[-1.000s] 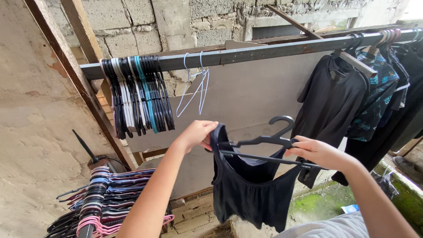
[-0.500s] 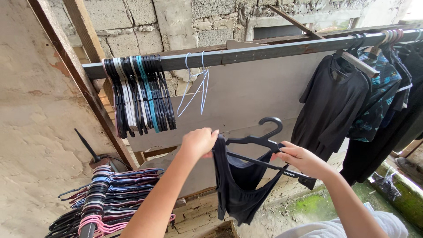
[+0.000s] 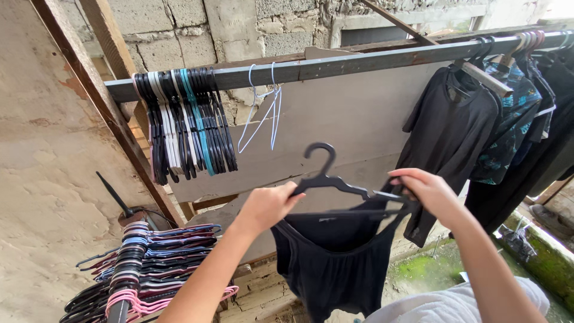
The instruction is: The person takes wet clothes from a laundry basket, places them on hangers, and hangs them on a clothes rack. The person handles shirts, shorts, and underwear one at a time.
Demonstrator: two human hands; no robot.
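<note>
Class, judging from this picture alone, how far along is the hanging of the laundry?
Done: several dark garments already hang on the rail. In hand: the left hand and right hand fit a black top onto a black hanger. Left: that hanger is not yet on the rail.

Bare forearms, no sleeves visible; light grey garment (image 3: 442, 308) at chest.
</note>
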